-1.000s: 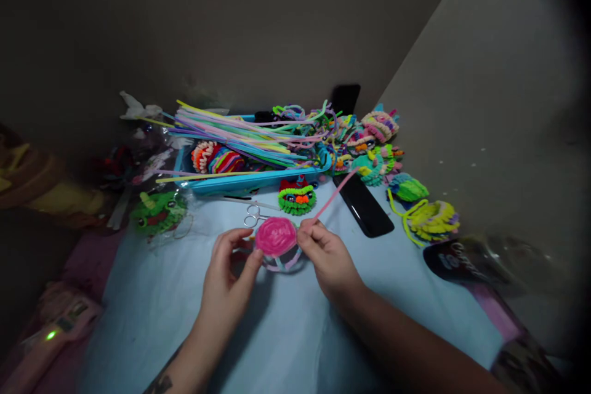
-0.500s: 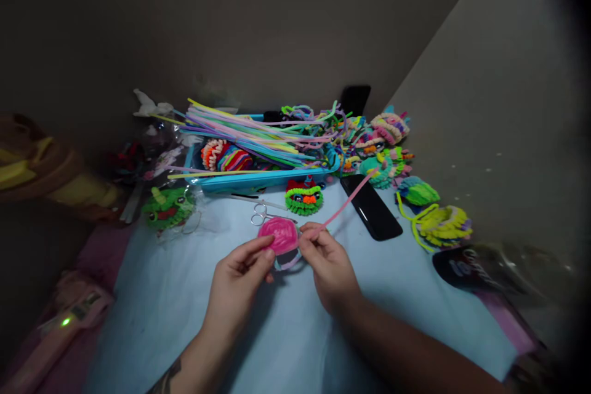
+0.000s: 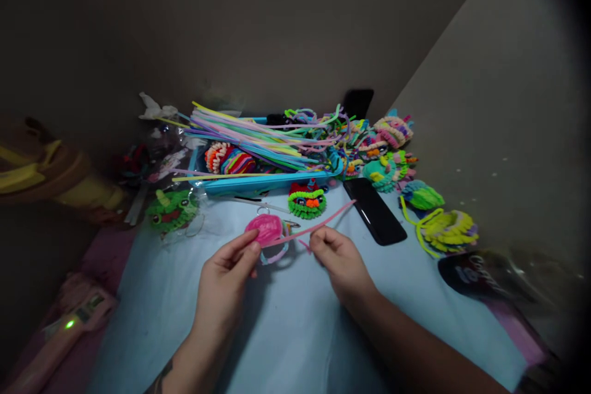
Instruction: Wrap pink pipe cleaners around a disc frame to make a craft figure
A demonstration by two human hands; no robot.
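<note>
My left hand (image 3: 231, 271) pinches the lower left edge of a round, bright pink coil of pipe cleaner (image 3: 264, 228). From the coil a pale pink pipe cleaner (image 3: 330, 217) stretches up to the right, its tip over the black phone. A loop in pale blue and lilac (image 3: 277, 255) hangs beneath the coil. My right hand (image 3: 339, 258) is closed at the fingertips, with a short pink pipe cleaner end (image 3: 305, 246) at them. Partly hidden behind the coil lie small scissors (image 3: 263, 211). Just beyond is a green, fuzzy face figure (image 3: 307, 202) with a red top.
A blue tray (image 3: 258, 184) heaped with pastel pipe cleaners stands at the back. A black phone (image 3: 376, 212) lies right of centre. Fuzzy figures line the right, with a yellow one (image 3: 447, 231) above a dark-labelled bottle (image 3: 480, 271). A green figure (image 3: 170, 209) sits at the left.
My left hand has moved slightly left with the coil. My right hand has drawn away from it to the right, and the long pink strand now lies lower, no longer between the right fingertips.
</note>
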